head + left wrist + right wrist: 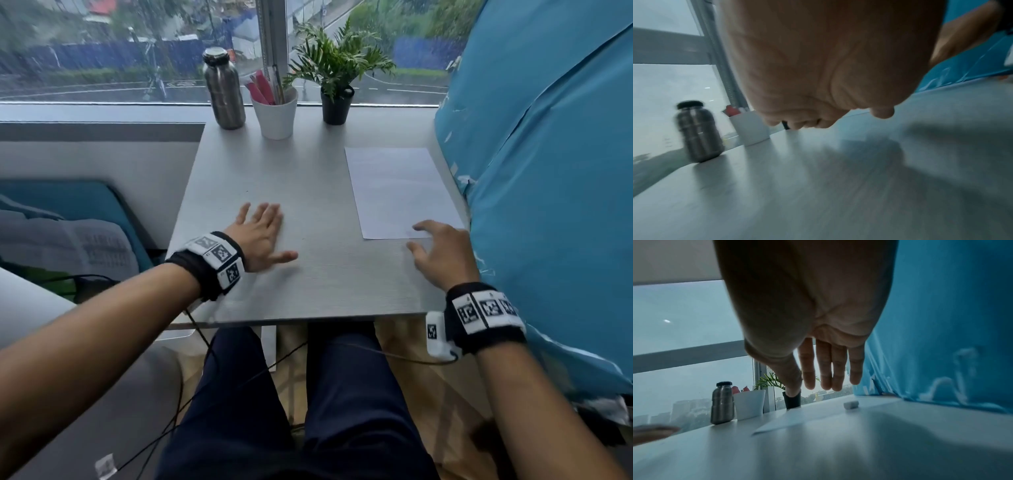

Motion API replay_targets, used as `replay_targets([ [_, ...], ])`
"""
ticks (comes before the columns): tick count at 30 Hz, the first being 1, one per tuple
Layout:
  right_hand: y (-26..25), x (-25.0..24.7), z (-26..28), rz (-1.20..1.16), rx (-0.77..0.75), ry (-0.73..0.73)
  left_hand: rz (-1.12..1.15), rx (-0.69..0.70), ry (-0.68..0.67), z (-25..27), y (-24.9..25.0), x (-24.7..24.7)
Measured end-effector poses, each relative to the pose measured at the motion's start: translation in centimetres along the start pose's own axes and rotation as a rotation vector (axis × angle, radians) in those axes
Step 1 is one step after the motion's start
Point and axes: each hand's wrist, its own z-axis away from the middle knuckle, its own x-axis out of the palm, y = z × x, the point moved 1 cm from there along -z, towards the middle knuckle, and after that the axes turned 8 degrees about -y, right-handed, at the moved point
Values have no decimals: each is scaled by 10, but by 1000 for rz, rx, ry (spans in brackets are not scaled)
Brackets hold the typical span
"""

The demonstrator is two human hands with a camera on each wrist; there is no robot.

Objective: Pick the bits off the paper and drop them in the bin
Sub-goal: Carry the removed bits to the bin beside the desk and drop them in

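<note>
A white sheet of paper [397, 192] lies on the right half of the grey table [308, 281]; in the head view I see no bits on it. The right wrist view shows its near corner [781, 425] and one small white bit [851, 404] far along it, next to the blue cover. My right hand [424, 240] hovers over the paper's near right corner with fingers spread and straight [802, 389], holding nothing. My left hand [274, 236] lies flat on the table left of the paper, empty [838, 118]. No bin shows in any view.
At the table's far edge by the window stand a steel bottle [224, 90], a white cup of pens [275, 113] and a potted plant [337, 85]. A big blue plastic-covered bulk [548, 171] crowds the table's right side. Cables hang below the near edge.
</note>
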Motion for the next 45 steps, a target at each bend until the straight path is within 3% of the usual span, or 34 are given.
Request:
replay_targets([
  [3,9,15,24,-23,-18,6,-48,331,71,10,46,2],
  [5,22,28,31,-19,-57,11,-79,555,28,19,82,13],
  [7,34,39,36,-15,-118,39,-46,643,-30,20,95,24],
  [10,45,50,42,-33,-169,91,-5,576,-10,10,69,23],
  [17,49,56,43,-50,-154,120,22,0,-56,-9,-19,-3],
  [19,49,57,44,-46,-156,132,-16,58,1,-3,-4,-6],
  [23,49,58,43,-55,-172,142,-72,493,18,22,60,8],
  [25,49,56,43,-58,-181,157,-66,567,-9,22,65,22],
  [27,49,57,43,-60,-185,161,-37,540,0,13,43,28],
  [32,49,59,43,-47,-175,157,88,203,5,-14,-35,15],
  [37,49,58,44,-52,-168,153,99,-92,-43,-21,-63,-1],
  [39,49,57,44,-50,-173,156,64,-30,-1,-10,-59,-3],
  [43,47,58,44,-48,-180,162,-114,370,19,25,-45,16],
  [45,47,58,44,-50,-179,165,-142,434,1,31,-53,32],
])
